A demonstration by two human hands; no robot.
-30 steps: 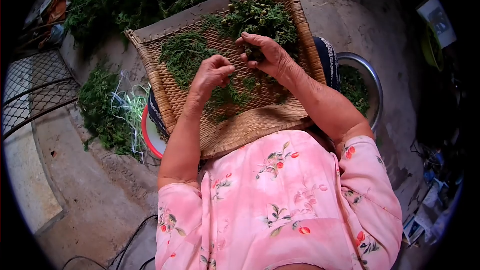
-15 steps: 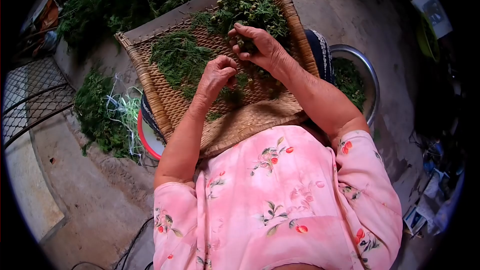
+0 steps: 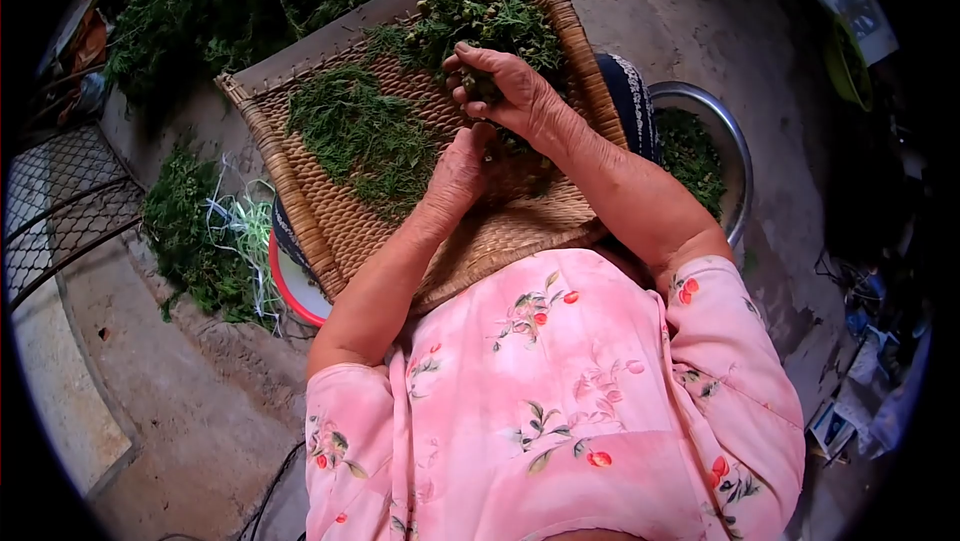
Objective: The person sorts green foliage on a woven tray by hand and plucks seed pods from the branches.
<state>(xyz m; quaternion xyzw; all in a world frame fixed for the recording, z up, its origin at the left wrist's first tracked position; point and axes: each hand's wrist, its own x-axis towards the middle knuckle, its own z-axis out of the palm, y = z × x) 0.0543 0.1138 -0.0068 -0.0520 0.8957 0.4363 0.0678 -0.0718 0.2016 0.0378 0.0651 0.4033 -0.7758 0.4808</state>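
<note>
A woven wicker tray (image 3: pixel 400 266) rests across the lap, tilted in view. On its left part lies a spread of loose green sprigs (image 3: pixel 350 126). A denser heap of greenery with pale buds (image 3: pixel 500 21) sits at its upper right. My right hand (image 3: pixel 510 91) is over the tray beside that heap, its fingers curled round a small dark green clump (image 3: pixel 480 87). Just below it is my left hand (image 3: pixel 463 166), its fingers pinched together near the right hand's palm; what they hold is too small to make out.
A large pile of green branches (image 3: pixel 230 11) lies beyond the tray. To the left are more greenery (image 3: pixel 190 231), pale plastic strips (image 3: pixel 250 231), a red-rimmed basin (image 3: pixel 285 286) and wire mesh (image 3: pixel 70 191). A metal basin (image 3: pixel 742 156) with greenery stands at the right.
My left hand has moved right, in close under my right hand. My right hand stays curled round the clump. The whole view has shifted slightly, with the tray now farther left.
</note>
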